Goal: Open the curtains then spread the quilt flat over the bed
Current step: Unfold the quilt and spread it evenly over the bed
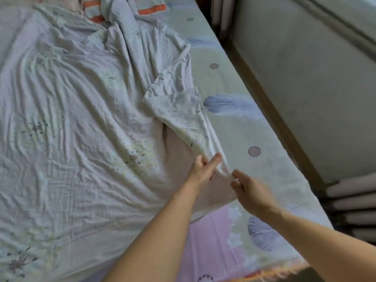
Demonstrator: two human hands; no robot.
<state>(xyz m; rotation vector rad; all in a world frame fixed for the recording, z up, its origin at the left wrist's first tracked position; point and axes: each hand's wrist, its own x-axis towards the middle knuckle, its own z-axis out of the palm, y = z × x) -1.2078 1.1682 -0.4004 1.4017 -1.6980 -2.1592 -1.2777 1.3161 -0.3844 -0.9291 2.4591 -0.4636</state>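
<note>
My right hand [251, 191]: thumb and fingers pinch the near tip of the quilt's turned-back flap, at the quilt's right edge.
My left hand [204, 169]: just left of the right one and apart from it, thumb and fingers closed on the same flap a little farther up.
Hands together: 2 separate grips on 1 flap, not touching each other.
Quilt [81, 119]: pale, flower-printed and wrinkled, over the left and middle of the bed. Its right side is doubled back in a long fold running away from my hands.
Bed sheet [244, 88]: feather-and-dot print, a bare strip right of the quilt.
Wall [305, 78]: grey, well right of the quilt, past the sheet.
Striped pillow [151, 9]: orange and pale bands, at the quilt's far end, partly under it.
</note>
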